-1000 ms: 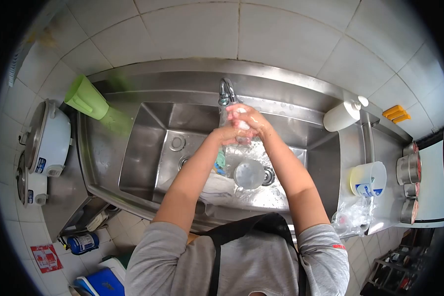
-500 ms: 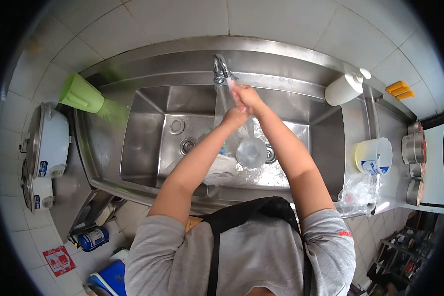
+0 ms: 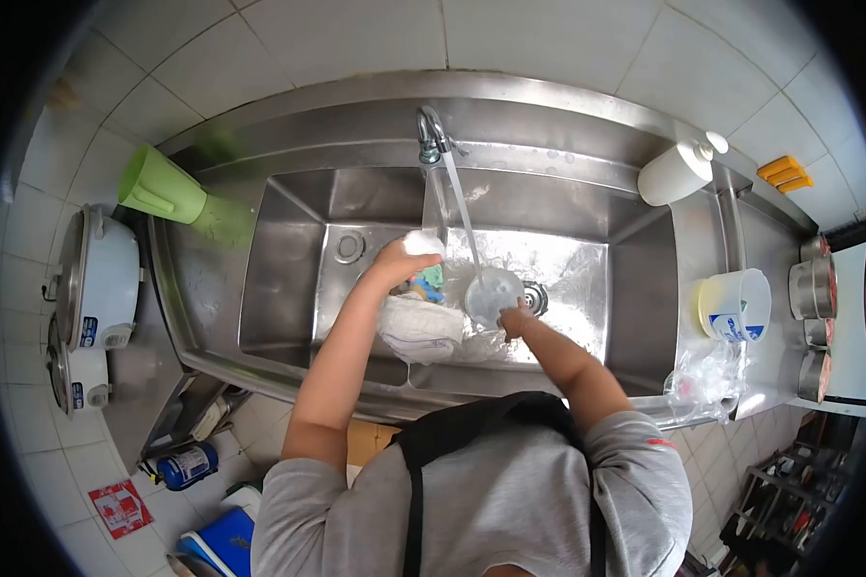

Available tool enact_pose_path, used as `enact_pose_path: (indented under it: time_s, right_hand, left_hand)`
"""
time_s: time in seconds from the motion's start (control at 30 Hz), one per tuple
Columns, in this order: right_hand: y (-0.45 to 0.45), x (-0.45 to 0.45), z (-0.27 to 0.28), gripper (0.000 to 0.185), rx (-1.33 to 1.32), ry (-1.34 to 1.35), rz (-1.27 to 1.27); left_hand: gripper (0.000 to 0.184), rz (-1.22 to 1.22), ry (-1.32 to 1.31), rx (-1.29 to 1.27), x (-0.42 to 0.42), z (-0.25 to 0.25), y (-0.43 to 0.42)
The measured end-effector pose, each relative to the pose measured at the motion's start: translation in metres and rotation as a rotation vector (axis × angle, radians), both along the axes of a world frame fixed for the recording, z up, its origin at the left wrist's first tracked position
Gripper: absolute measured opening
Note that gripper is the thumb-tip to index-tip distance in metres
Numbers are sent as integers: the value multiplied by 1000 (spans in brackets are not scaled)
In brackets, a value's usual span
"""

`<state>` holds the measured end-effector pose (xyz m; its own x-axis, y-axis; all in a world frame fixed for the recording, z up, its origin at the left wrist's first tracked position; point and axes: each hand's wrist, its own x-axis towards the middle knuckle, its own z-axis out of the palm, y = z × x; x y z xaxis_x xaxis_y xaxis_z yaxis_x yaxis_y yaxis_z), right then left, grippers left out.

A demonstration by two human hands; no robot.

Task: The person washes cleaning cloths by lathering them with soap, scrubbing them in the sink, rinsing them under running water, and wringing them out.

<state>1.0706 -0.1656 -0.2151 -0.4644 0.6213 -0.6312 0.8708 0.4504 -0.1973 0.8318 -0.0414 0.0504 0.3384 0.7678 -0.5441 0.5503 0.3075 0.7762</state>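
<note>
My left hand [image 3: 394,263] is closed round a white object [image 3: 422,244] above the sink divider, beside a green cloth [image 3: 431,277] and a blue item. Just below it a whitish cloth [image 3: 420,330] hangs over the divider. My right hand [image 3: 517,318] has its fingers closed at the rim of a translucent bowl [image 3: 494,294] in the right basin. Water runs from the faucet [image 3: 432,136] into the bowl. The drain [image 3: 535,299] shows to the right of the bowl.
A green pitcher [image 3: 162,186] lies at the left, near the cookers [image 3: 109,279]. On the right are a white pump bottle [image 3: 677,172], a clear tub [image 3: 738,302], a plastic bag [image 3: 708,383] and round tins [image 3: 812,290]. The steel sink rim [image 3: 260,387] runs along the front.
My hands have separated from under the faucet. The left moved down-left with the white object; the right moved down to the bowl. Water now falls into the bowl.
</note>
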Motion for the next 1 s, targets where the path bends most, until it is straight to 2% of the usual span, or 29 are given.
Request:
enact_pose_path:
  time_s: [0.03,0.1,0.17,0.23,0.33,0.43,0.53,0.63,0.67,0.77,0.83,0.9,1.0]
  right_hand:
    - [-5,-2,-1,22,58,19,-122]
    - [3,-7,6,20,114,96,-449]
    - [26,-11,25,19,220,159,-425]
    - [49,-14,28,17,379,291,-586]
    - [73,-14,34,15,262,463,-755]
    - [83,-21,45,15,322,561,-682]
    - [92,-17,51,11,426,542,-437]
    - [93,6,63,18,387,737,-580]
    - [91,19,70,15,333,796,-722]
    - [92,55,71,12,427,888,-1138]
    - [96,83,78,16,377,968,-1224]
    - [100,107,84,15,454,953,-1284]
    - [100,148,85,18,441,1069,-1383]
  left_hand:
    - [34,41,-22,27,-1,8,-4]
    - [36,79,-57,9,-1,18,-9]
    - [37,101,-105,36,-2,17,-13]
    - [37,127,-151,43,2,26,-20]
    - [34,168,-160,32,1,36,-23]
    - [32,206,-116,38,-6,32,-26]
    - [32,184,-122,49,-12,32,-25]
    - [30,201,-44,76,-15,35,-27]
    - [29,198,-51,68,-16,36,-28]
    - [28,196,-59,54,-16,38,-30]
    - [28,186,-48,61,-16,40,-32]
    - [28,167,-72,86,-16,36,-32]
    - [28,150,-77,107,-11,40,-35]
